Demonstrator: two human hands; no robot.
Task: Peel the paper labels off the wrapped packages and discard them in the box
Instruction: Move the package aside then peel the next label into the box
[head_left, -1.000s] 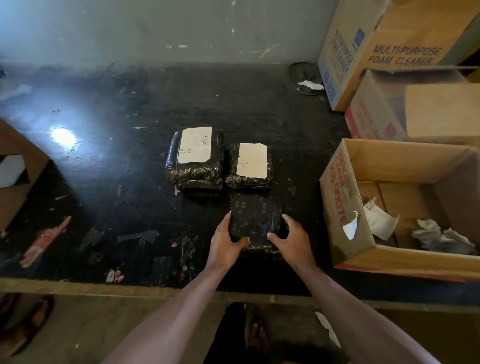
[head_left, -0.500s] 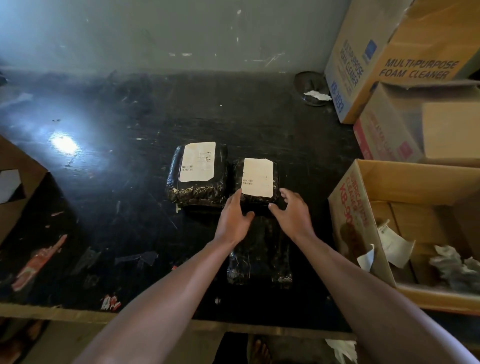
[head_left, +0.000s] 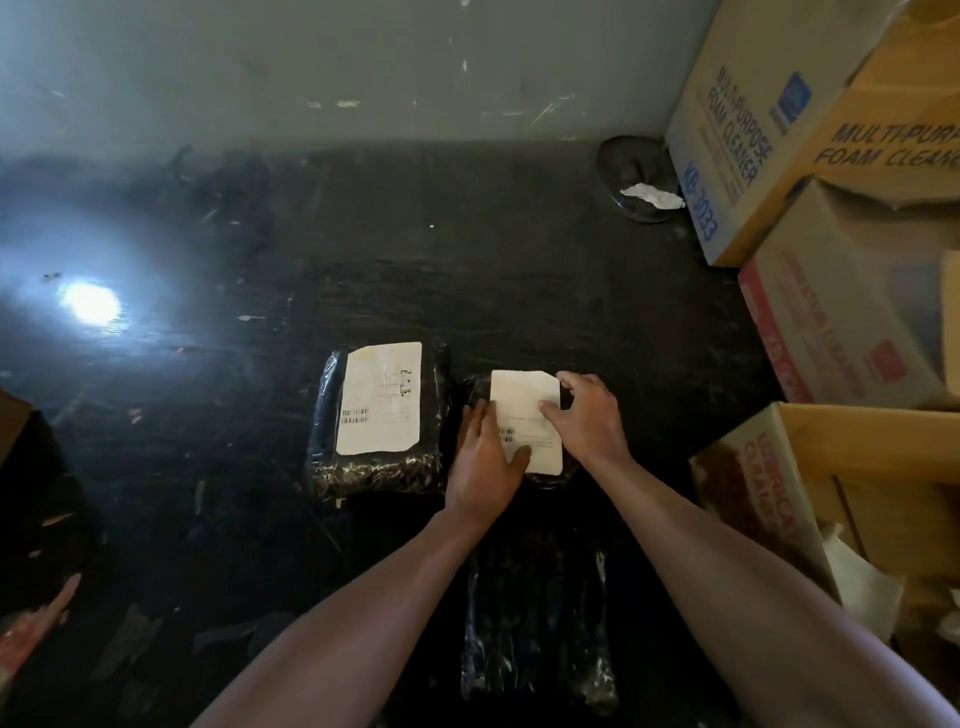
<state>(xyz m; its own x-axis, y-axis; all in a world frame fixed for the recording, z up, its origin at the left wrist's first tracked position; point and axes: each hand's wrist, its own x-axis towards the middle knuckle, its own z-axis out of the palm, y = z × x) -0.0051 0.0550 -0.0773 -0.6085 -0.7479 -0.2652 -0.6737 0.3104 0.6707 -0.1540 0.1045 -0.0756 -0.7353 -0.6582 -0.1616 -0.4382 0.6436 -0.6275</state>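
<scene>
Three black-wrapped packages lie on a dark table. The left package (head_left: 374, 470) carries a white paper label (head_left: 382, 397). The middle package (head_left: 470, 387) is mostly covered by its white label (head_left: 524, 395) and my hands. My left hand (head_left: 485, 460) lies flat on the label's left side, thumb on the paper. My right hand (head_left: 587, 410) rests on the label's right edge, fingertips touching the paper near its top right corner. A third package (head_left: 537, 618) without a label sits nearer to me between my forearms. The open cardboard box (head_left: 753, 478) stands at the right.
Stacked cartons (head_left: 810, 135) fill the back right corner. A dark round dish with a paper scrap (head_left: 641, 182) sits by the wall. Crumpled white paper (head_left: 862, 587) lies inside the open box. Tape scraps litter the table's left front. Another cardboard piece is at the far left edge.
Both hands left the unlabelled package near me and moved forward onto the middle package's label. The camera also moved closer and forward.
</scene>
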